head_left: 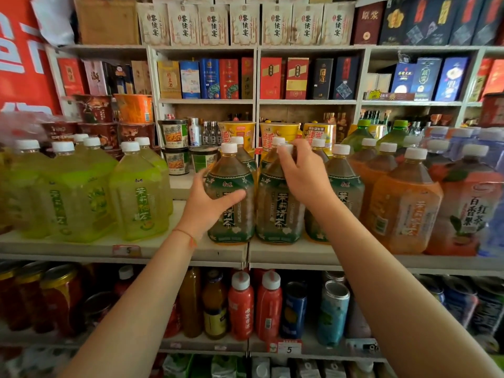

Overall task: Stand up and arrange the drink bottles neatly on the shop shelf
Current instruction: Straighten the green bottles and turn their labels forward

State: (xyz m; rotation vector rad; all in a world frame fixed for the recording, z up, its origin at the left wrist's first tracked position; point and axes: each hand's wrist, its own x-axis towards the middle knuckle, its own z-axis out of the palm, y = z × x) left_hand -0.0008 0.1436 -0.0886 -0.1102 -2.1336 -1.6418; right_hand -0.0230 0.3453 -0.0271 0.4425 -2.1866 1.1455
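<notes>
A person's 2 bare forearms reached up from the bottom of the frame toward a shop shelf [174, 248] crowded with large drink bottles. The left hand [207, 203], a thin red cord at its wrist, was wrapped around the side of a dark-green-labelled tea bottle [231, 197], thumb across the label and fingers curled behind it. The right hand [302, 175] gripped the neighbouring green tea bottle [275, 211] high up, fingers closed over its shoulder and white cap. Both bottles stood upright at the shelf's front edge, just beside each other, with a third of the same kind [346, 186] partly hidden behind the right forearm.

To the left stood a group of pale-green bottles [139, 197], apart from the dark ones by a bare stretch of shelf; to the right, orange bottles [403, 205] pressed close. Behind them sat yellow noodle cups [275, 135], and boxed goods filled the shelves above.

The risk appeared to lie at the front edge: a pull on the cap-held bottle could tip it forward off the shelf onto the smaller bottles [241, 304] below. A sideways push by either hand might also knock the tightly packed row to the right, or shove rear bottles into the cups behind.
</notes>
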